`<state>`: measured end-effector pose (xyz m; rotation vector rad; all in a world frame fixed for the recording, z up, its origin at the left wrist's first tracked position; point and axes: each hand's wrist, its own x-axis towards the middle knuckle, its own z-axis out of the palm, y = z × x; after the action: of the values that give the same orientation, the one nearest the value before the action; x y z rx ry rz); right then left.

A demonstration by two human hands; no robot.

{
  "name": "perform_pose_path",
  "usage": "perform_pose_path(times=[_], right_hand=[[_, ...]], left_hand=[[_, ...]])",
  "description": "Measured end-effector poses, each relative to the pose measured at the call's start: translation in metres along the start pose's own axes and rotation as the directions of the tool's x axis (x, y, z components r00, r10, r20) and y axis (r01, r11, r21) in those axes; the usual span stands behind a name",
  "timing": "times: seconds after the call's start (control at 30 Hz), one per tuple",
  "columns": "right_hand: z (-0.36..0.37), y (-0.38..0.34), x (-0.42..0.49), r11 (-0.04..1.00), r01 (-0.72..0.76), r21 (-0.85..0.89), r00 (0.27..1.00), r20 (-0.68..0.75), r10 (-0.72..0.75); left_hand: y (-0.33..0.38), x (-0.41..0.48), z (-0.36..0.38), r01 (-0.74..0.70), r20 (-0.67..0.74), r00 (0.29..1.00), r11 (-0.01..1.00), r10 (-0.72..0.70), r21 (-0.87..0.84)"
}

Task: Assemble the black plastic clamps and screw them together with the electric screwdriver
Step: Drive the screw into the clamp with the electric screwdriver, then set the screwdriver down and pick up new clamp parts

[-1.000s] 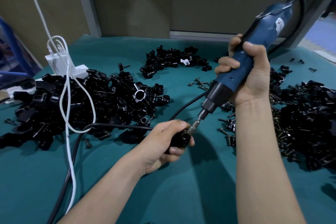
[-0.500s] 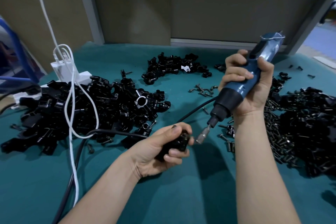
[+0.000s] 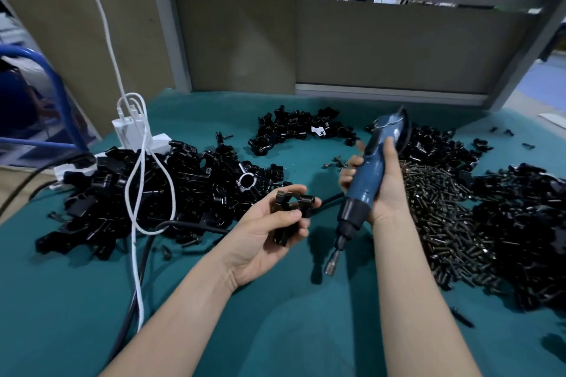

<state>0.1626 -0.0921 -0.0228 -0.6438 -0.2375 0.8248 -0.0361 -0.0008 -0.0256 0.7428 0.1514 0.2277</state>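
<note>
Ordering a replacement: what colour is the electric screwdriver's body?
The screwdriver is blue, black at the collar; head view.

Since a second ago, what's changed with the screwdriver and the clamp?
The right hand pulled the electric screwdriver off the clamp, bit now pointing down at the table. The left hand turned palm up, showing the clamp. Both grips held; the parts piles lie unchanged.

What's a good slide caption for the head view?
Left hand holds a black clamp; right hand grips the electric screwdriver beside it, bit down, above the teal table.
</note>
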Motion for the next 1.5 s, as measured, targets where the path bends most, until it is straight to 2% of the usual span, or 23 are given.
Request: perform_pose_path(times=[0.1,0.27,0.4,0.47,0.5,0.53,0.57,0.6,0.67,0.7,0.73,0.83,0.93,1.03,1.1,1.23,1.33,1.4,1.5], right_hand=[[0.004,0.016,0.008,0.993,0.046,-0.111,0.994,-0.097,-0.057],[0.009,0.042,0.010,0.992,-0.001,-0.125,0.999,-0.046,-0.005],[0.008,0.049,0.008,0.993,0.011,-0.114,1.000,-0.025,-0.014],[0.007,0.047,0.007,0.996,0.020,-0.090,0.999,-0.038,-0.024],[0.006,0.046,0.007,0.997,0.030,-0.074,0.998,-0.047,-0.033],[0.004,0.045,0.008,0.998,0.038,-0.054,0.998,-0.055,-0.041],[0.003,0.044,0.008,0.999,0.041,-0.034,0.997,-0.061,-0.043],[0.002,0.043,0.009,0.999,0.039,-0.018,0.997,-0.064,-0.040],[0.000,0.043,0.009,1.000,0.030,0.010,0.998,-0.058,-0.029],[-0.001,0.043,0.009,0.999,0.025,0.023,0.998,-0.051,-0.024],[-0.002,0.043,0.009,0.999,0.021,0.036,0.999,-0.043,-0.020],[-0.004,0.043,0.010,0.998,0.023,0.061,1.000,-0.013,-0.022],[-0.003,0.046,0.012,0.999,0.046,0.020,0.999,-0.030,-0.045],[-0.002,0.048,0.013,0.997,0.065,-0.047,0.995,-0.073,-0.069],[0.000,0.049,0.013,0.993,0.048,-0.109,0.991,-0.117,-0.061],[0.004,0.048,0.013,0.944,-0.005,-0.329,0.975,-0.213,-0.069],[0.010,0.051,0.011,0.913,0.018,-0.407,0.974,-0.201,-0.108],[0.014,0.057,0.010,0.840,0.052,-0.541,0.975,-0.153,-0.159],[0.015,0.056,0.009,0.567,0.124,-0.814,0.968,-0.026,-0.250]], left_hand=[[0.000,0.000,0.005,-0.038,-0.039,0.998,0.998,0.040,0.056],[0.004,-0.003,0.011,-0.189,-0.068,0.978,0.975,0.198,0.115],[0.004,-0.007,0.017,-0.224,-0.001,0.974,0.969,0.225,0.107],[0.005,-0.010,0.021,-0.246,0.004,0.969,0.953,0.249,0.176],[0.009,-0.011,0.021,-0.271,-0.013,0.957,0.909,0.290,0.316],[0.017,-0.013,0.019,-0.294,-0.023,0.932,0.793,0.361,0.534],[0.028,-0.015,0.016,-0.287,-0.007,0.896,0.592,0.443,0.753],[0.041,-0.017,0.012,-0.255,0.038,0.853,0.353,0.521,0.900],[0.069,-0.018,-0.002,-0.147,0.162,0.761,-0.076,0.628,0.986],[0.082,-0.018,-0.011,-0.065,0.192,0.743,-0.217,0.641,0.974],[0.091,-0.018,-0.021,0.034,0.172,0.760,-0.303,0.626,0.952],[0.107,-0.016,-0.049,0.301,-0.033,0.849,-0.432,0.527,0.850],[0.116,-0.004,-0.048,0.371,-0.079,0.868,-0.534,0.490,0.760],[0.124,0.020,-0.032,0.431,-0.204,0.888,-0.593,0.412,0.680],[0.128,0.044,-0.021,0.426,-0.211,0.895,-0.611,0.394,0.668],[0.124,0.114,-0.009,0.323,-0.183,0.938,-0.553,0.293,0.768],[0.111,0.159,-0.019,0.311,-0.254,0.950,-0.608,0.181,0.730],[0.104,0.175,-0.034,0.292,-0.259,0.953,-0.696,0.156,0.655],[0.100,0.185,-0.049,0.276,-0.205,0.960,-0.769,0.191,0.576]])
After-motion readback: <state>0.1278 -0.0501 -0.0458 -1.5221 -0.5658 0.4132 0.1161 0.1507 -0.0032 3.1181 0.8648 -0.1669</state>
